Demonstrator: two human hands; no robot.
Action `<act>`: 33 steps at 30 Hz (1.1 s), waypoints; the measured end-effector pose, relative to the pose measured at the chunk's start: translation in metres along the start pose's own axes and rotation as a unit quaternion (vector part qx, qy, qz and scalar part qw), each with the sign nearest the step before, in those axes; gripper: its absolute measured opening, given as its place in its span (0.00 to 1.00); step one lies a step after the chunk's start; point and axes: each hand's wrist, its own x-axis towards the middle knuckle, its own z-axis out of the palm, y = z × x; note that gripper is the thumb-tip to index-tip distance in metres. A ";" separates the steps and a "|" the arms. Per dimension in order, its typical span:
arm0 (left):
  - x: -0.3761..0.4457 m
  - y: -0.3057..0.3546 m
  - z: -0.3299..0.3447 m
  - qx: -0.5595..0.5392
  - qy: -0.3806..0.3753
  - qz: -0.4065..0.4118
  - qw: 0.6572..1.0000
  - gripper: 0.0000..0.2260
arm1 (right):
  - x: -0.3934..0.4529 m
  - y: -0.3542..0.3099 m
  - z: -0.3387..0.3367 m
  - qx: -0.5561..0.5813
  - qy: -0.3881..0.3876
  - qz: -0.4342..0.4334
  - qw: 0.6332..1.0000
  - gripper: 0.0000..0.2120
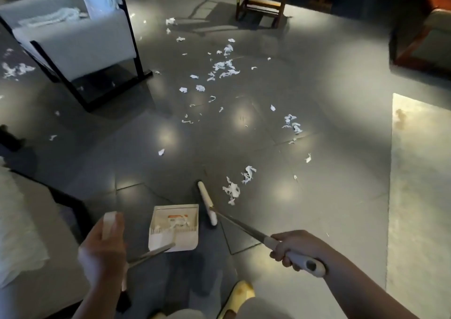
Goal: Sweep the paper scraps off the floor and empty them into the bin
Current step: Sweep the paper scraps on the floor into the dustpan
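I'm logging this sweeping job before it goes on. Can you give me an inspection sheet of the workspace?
Surface: dark glossy tiled floor with glare spots.
Job's things: paper scraps scattered ahead; dustpan on the floor holding a few scraps; broom head beside it. Bin: not seen.
Clutter: white cloth on the armchair.
Hands: left hand grips the dustpan handle; right hand grips the broom handle.
Cables: nothing seen.
Surroundings: wooden chair behind, pale rug on the right.
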 end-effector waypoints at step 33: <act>0.097 0.095 0.091 0.023 -0.269 0.155 0.950 0.16 | -0.025 0.017 0.091 0.250 0.320 0.096 0.909 0.16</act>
